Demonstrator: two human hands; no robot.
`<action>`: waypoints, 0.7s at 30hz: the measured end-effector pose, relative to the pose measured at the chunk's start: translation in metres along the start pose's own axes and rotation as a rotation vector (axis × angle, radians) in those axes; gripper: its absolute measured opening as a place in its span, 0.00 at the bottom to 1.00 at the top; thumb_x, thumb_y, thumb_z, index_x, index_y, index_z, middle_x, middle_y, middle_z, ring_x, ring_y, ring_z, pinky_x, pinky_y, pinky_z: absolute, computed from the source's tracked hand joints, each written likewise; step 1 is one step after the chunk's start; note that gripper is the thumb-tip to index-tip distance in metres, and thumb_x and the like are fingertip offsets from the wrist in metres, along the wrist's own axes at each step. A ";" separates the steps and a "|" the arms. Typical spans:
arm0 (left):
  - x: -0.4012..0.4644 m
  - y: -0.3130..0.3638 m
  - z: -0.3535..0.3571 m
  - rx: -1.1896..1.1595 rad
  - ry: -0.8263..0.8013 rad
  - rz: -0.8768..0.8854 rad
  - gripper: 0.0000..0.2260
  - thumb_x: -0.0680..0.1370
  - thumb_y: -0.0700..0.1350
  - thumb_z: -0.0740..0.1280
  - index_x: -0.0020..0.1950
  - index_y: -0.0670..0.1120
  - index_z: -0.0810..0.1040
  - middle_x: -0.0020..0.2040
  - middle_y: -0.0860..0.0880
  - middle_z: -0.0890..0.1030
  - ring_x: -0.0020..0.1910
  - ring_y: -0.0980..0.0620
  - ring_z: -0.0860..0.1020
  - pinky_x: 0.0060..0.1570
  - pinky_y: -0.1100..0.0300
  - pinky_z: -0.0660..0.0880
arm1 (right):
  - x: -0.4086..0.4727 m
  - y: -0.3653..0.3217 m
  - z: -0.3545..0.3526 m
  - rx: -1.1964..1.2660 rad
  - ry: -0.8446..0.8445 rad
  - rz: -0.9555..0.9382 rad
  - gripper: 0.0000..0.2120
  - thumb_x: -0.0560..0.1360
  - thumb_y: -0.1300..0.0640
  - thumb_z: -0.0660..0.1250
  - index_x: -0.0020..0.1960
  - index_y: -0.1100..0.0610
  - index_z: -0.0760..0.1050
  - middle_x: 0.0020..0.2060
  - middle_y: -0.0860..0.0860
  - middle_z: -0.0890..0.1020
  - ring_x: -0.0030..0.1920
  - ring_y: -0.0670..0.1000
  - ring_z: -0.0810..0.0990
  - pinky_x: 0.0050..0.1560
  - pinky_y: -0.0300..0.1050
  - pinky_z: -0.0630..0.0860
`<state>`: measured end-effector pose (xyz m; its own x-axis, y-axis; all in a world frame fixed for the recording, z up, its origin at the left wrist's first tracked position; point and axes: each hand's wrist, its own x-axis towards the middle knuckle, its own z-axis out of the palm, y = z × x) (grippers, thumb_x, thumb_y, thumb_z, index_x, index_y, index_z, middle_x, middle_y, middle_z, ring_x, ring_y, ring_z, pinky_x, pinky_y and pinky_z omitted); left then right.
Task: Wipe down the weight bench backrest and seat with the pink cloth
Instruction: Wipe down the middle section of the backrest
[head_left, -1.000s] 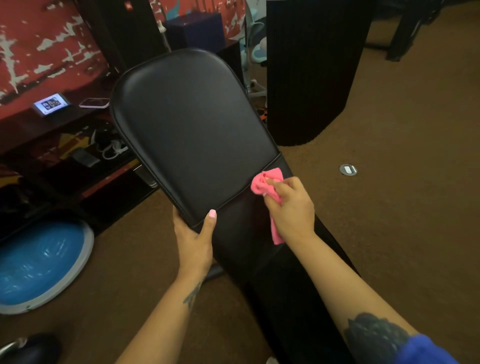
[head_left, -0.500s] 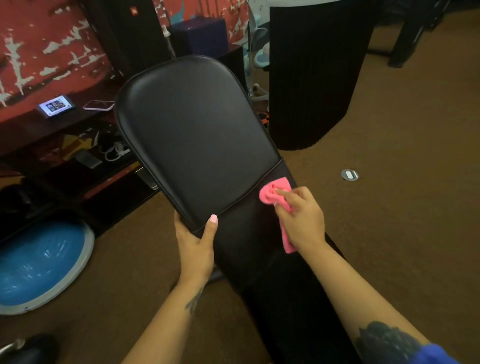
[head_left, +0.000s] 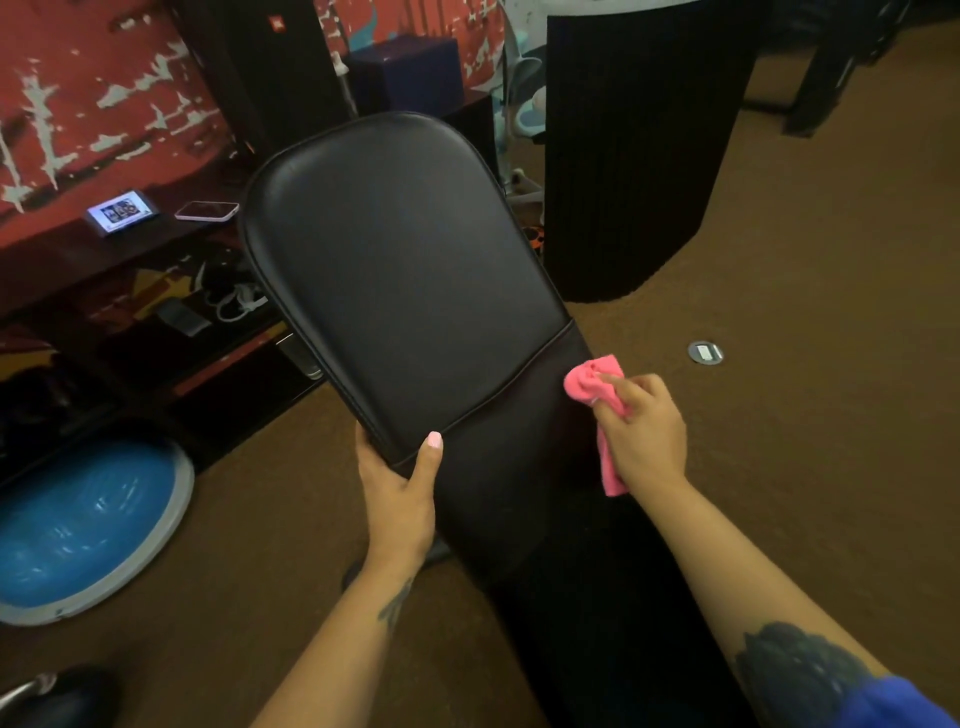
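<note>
The black padded backrest (head_left: 395, 270) of the weight bench tilts up across the middle of the head view, and a stitched seam divides it from the darker lower pad (head_left: 509, 467). My left hand (head_left: 400, 493) grips the bench's left edge just below the seam, thumb on top. My right hand (head_left: 641, 436) holds the bunched pink cloth (head_left: 592, 382) against the right edge of the lower pad, just under the seam; a tail of cloth hangs below the hand.
A blue balance dome (head_left: 78, 525) lies on the brown carpet at the left. Low dark shelving with a lit tablet (head_left: 122, 213) and a phone (head_left: 208, 210) runs along the red wall. A black ribbed cylinder (head_left: 639, 156) stands behind the bench. A round floor socket (head_left: 705, 352) sits to the right.
My right hand has slid the pink cloth rightward along the seam to the bench's right edge. My left hand has kept its grip on the left edge.
</note>
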<state>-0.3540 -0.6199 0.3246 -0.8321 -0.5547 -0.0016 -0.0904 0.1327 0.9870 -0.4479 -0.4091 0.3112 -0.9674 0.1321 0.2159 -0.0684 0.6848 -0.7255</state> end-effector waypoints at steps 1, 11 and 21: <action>0.000 -0.001 0.000 0.001 0.002 0.000 0.37 0.73 0.53 0.69 0.78 0.49 0.56 0.73 0.51 0.67 0.69 0.53 0.69 0.67 0.58 0.68 | 0.006 -0.001 0.000 -0.001 0.016 0.030 0.13 0.75 0.54 0.64 0.58 0.54 0.77 0.46 0.46 0.70 0.44 0.47 0.71 0.43 0.44 0.69; 0.003 -0.007 0.001 0.002 0.021 -0.035 0.42 0.69 0.63 0.72 0.77 0.53 0.57 0.72 0.52 0.69 0.70 0.52 0.69 0.70 0.46 0.67 | 0.002 -0.018 0.005 0.049 0.015 -0.064 0.13 0.74 0.54 0.66 0.58 0.52 0.78 0.46 0.46 0.71 0.44 0.47 0.73 0.44 0.46 0.74; 0.002 -0.007 0.002 -0.017 0.018 -0.015 0.42 0.69 0.61 0.71 0.77 0.50 0.56 0.72 0.50 0.69 0.69 0.52 0.70 0.70 0.47 0.68 | 0.009 -0.037 0.012 0.114 0.028 -0.076 0.13 0.74 0.55 0.65 0.58 0.52 0.78 0.45 0.46 0.71 0.41 0.45 0.72 0.40 0.38 0.69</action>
<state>-0.3561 -0.6207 0.3172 -0.8205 -0.5715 -0.0133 -0.0932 0.1108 0.9895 -0.4567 -0.4416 0.3324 -0.9514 0.1035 0.2900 -0.1702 0.6079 -0.7755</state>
